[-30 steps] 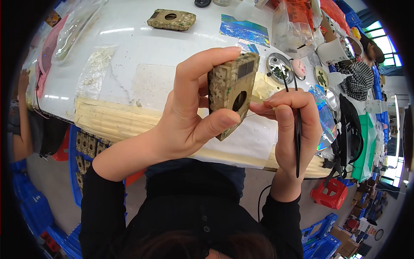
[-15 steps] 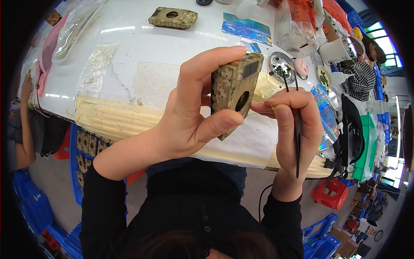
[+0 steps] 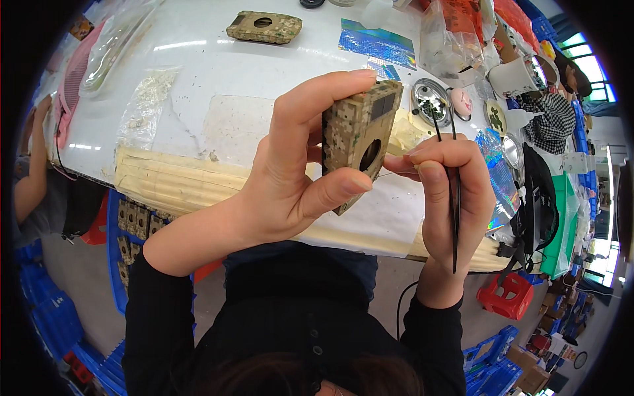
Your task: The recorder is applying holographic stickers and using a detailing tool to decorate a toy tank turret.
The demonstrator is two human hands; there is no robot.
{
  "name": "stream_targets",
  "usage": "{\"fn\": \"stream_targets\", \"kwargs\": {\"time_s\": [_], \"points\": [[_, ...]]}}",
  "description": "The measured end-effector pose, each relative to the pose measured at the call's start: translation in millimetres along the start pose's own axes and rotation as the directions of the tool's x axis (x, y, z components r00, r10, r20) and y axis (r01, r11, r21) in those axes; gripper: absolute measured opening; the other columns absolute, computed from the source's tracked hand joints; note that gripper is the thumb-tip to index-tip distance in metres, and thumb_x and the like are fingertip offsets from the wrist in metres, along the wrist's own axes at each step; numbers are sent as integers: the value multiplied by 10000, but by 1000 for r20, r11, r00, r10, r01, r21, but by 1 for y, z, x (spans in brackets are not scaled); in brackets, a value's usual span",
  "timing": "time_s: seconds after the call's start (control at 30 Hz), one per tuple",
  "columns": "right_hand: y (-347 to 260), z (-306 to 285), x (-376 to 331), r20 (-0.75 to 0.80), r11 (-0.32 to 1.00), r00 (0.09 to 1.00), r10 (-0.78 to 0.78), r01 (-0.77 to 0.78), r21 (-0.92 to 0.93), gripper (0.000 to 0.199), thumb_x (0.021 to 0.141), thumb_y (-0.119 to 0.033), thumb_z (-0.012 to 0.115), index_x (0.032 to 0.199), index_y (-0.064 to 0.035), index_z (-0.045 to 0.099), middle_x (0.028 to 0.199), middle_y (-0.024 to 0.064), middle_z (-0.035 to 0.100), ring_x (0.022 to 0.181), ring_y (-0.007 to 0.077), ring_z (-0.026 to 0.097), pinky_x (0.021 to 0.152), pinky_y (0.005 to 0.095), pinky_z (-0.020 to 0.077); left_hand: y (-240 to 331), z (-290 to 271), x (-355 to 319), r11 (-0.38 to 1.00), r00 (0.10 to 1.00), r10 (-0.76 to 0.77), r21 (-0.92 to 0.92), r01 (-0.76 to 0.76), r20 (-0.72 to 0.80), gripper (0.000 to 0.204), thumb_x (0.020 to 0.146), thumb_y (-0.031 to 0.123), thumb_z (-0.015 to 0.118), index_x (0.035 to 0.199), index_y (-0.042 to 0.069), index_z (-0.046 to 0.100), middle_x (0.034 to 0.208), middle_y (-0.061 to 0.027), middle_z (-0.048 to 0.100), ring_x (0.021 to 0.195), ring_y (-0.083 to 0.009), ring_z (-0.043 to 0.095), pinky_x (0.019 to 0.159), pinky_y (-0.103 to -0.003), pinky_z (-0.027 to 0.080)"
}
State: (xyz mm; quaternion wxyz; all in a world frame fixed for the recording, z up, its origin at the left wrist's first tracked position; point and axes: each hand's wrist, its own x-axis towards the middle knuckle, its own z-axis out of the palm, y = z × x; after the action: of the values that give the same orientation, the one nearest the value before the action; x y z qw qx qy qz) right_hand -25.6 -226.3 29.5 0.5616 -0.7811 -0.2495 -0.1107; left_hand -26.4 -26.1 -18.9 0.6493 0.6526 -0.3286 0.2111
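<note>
My left hand (image 3: 281, 178) is closed round a camouflage-patterned model tank hull (image 3: 345, 135), thumb on the near side and fingertips over the top end. The hull stands tilted on edge, its round hole turned toward the right. Close beside it, my right hand (image 3: 459, 188) pinches a thin needle-like piece (image 3: 401, 174) at its fingertips, near the hull's right edge; whether it touches the hull I cannot tell. Black tweezers (image 3: 456, 234) are also held in that hand, tips pointing away. A second camouflage hull (image 3: 285, 28) lies flat at the far side of the white table (image 3: 218, 72).
Beyond my right hand sits a round metal dish (image 3: 420, 92) of small dark green pieces. Shiny blue film (image 3: 380, 45), plastic bags (image 3: 449, 46) and a black bag (image 3: 540, 204) crowd the right. A blue tray (image 3: 115, 277) of hulls is below left; someone's arm (image 3: 33, 178) shows far left.
My hands, the hull and the tweezers look almost still. At the far left, the other person's arm has shifted.
</note>
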Motion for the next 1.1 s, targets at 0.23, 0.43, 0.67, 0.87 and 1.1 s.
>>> {"fn": "stream_targets", "kwargs": {"time_s": [0.23,0.43,0.67,0.87,1.1], "points": [[1,0,0,-6,1000,1000,-14,14,-7,42,933,12,657,919,-5,620,836,76,699,734,122,634,667,238,482,-1,0,0,1000,1000,4,-10,-4,0,761,960,407,661,1502,59,255,1392,-150,449,1082,-196,631,778,-289,590],[-2,-1,0,10,999,1000,15,-14,-31,39,933,15,653,921,-4,621,836,76,700,731,125,634,666,239,480,0,0,0,1000,1000,7,8,-7,7,760,961,404,662,1502,58,255,1404,-153,445,1100,-199,627,784,-290,590],[1,0,0,-5,1000,1000,-13,13,-1,41,934,18,649,919,-3,618,839,80,700,746,129,644,674,241,485,-1,0,0,1000,1000,9,15,-9,4,765,958,400,668,1503,58,255,1409,-154,443,1108,-205,626,789,-295,591],[-4,0,-2,9,984,997,76,-77,160,44,995,-13,585,972,24,581,891,103,673,841,157,692,777,263,551,-2,0,-1,1000,1000,11,-13,-11,-1,761,961,401,664,1503,56,255,1419,-153,436,1110,-202,624,787,-286,584],[-3,-11,-2,-129,981,985,110,-88,171,88,1031,-41,530,1003,40,554,909,96,644,843,152,680,793,279,561,1,2,0,999,999,-43,-32,43,-25,755,975,403,645,1507,57,236,1399,-142,440,1073,-179,624,770,-266,572]]}}
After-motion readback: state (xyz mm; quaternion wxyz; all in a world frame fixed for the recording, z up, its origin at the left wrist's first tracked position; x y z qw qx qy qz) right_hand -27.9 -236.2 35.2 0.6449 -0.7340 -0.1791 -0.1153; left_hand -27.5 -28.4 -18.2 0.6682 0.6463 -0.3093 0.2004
